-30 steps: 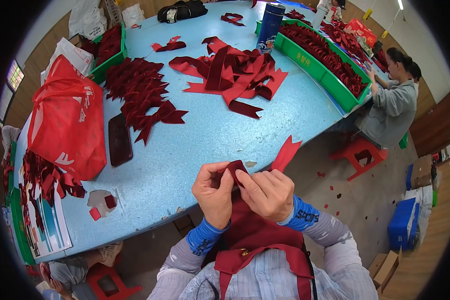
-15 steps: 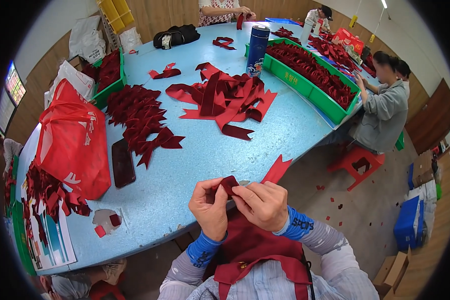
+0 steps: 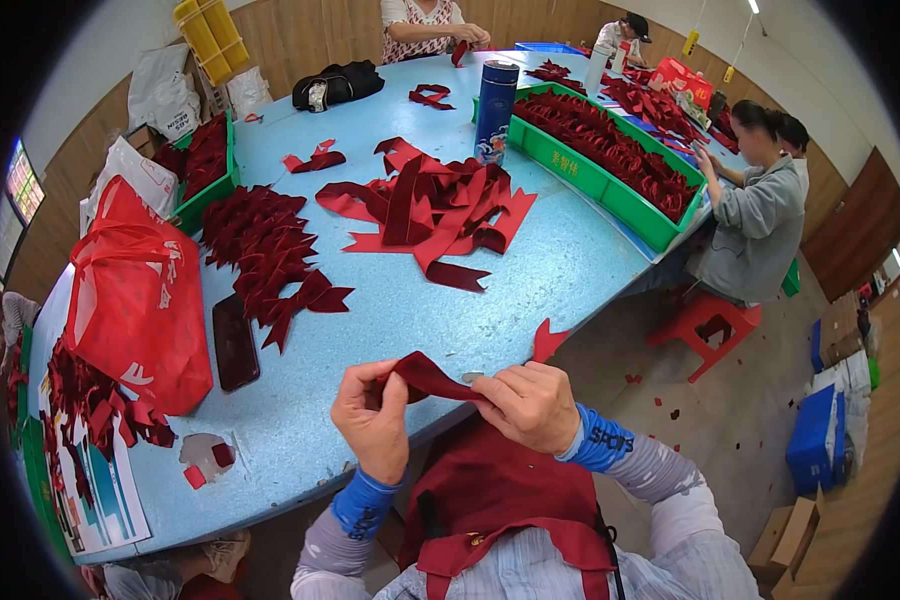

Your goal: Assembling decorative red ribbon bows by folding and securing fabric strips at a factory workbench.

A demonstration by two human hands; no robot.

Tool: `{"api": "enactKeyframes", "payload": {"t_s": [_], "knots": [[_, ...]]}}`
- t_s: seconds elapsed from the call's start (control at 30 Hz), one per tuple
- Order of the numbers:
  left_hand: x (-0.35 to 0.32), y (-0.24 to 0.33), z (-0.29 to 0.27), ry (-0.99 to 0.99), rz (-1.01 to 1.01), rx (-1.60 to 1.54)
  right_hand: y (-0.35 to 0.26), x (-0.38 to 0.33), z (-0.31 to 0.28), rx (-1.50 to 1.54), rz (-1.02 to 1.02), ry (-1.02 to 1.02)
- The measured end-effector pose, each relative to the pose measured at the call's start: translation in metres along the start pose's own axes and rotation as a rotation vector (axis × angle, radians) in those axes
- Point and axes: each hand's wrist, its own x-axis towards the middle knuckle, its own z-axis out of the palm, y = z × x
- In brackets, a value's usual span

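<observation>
A dark red velvet ribbon (image 3: 430,379) is stretched between my hands, just over the table's near edge. My left hand (image 3: 372,412) pinches one end between thumb and fingers. The fingers of my right hand (image 3: 527,408) are closed on the ribbon's other side, and a notched red tail (image 3: 547,341) sticks out beyond them. Farther in on the table lies a loose pile of cut ribbons (image 3: 430,215), velvet on one face and brighter red on the other. To its left, a heap of tied bows (image 3: 260,245) trails toward me.
A phone (image 3: 234,342) and a red bag (image 3: 140,300) lie left on the blue table (image 3: 370,320). A blue flask (image 3: 495,112) stands beside a green bin (image 3: 610,190) of bows. A person (image 3: 755,215) sits at right on a red stool (image 3: 705,328); others work farther back.
My hands have moved apart, the left one going left, so a longer stretch of ribbon shows between them. The view has shifted slightly.
</observation>
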Motion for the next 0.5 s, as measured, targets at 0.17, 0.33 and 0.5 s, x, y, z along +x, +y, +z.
{"api": "enactKeyframes", "payload": {"t_s": [0.17,0.33,0.5], "knots": [[0.021,0.007,-0.009,-0.057,-0.061,0.034,0.009,-0.004,0.003,0.010,0.002,-0.029],[0.041,-0.007,-0.013,-0.173,-0.156,0.025,0.015,-0.010,0.011,0.074,-0.043,-0.104],[0.048,-0.042,-0.015,-0.224,-0.279,-0.010,0.013,-0.020,0.023,0.040,-0.096,-0.224]]}}
